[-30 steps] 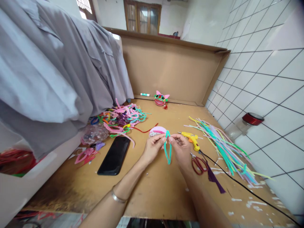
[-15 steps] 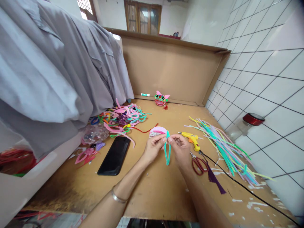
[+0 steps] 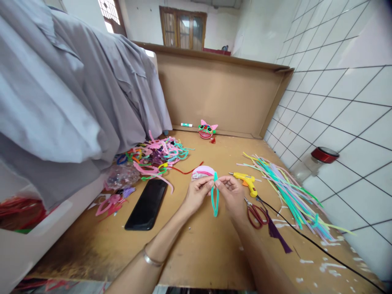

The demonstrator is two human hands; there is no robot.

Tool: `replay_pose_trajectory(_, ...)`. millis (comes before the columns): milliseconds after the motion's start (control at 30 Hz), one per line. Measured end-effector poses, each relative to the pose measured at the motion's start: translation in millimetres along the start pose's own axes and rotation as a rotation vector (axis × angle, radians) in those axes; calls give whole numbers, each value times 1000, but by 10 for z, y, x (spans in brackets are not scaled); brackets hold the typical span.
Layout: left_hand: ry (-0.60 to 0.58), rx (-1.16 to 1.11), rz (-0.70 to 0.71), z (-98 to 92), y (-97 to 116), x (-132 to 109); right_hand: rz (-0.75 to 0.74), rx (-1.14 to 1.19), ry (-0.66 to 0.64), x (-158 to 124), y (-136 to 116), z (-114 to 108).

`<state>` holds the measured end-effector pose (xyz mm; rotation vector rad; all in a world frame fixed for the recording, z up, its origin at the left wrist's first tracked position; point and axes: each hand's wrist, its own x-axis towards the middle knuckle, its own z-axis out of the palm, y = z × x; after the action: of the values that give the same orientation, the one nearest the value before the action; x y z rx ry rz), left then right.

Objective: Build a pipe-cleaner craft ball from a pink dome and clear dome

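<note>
- Worktop (image 3: pixel 196 253): carries the glue gun (image 3: pixel 247 179), the landmark here.
- Left hand (image 3: pixel 199 190), left of the glue gun, and right hand (image 3: pixel 233 192), just beside it: each grip narrow, pinching the turquoise loop's upper end.
- Turquoise loop (image 3: pixel 212 200): hangs left of the glue gun; a slackened pinch could let it spring apart.
- Versus the earlier frame: view slightly shifted, pinch unchanged.

Head view — facing forward, down at table (image 3: pixel 199 257)
</note>
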<state>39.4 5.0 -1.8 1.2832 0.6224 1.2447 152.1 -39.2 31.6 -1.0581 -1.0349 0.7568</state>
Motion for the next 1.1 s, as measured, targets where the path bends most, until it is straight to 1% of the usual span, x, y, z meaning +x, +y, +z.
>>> replay_pose_trajectory(367, -3, 17, -23, -7, -7, 5, 56, 42, 3, 23, 67, -13)
replay_pose_trajectory(533, 10, 33, -16, 10, 42, -6, 68, 49, -2, 23, 100, -20)
replay_pose_trajectory(700, 8, 59, 10, 9, 95, -30, 119, 69, 23, 26, 77, -12)
replay_pose_trajectory(867, -4, 77, 52, -3, 91, -49, 117, 63, 14, 22, 77, -1)
replay_pose_trajectory(1000, 18, 37, 42, 9, 77, -46, 112, 50, 6, 0, 106, 17)
replay_pose_trajectory(1100, 34, 9, 23, 12, 76, -44, 117, 39, -36, -10, 106, 17)
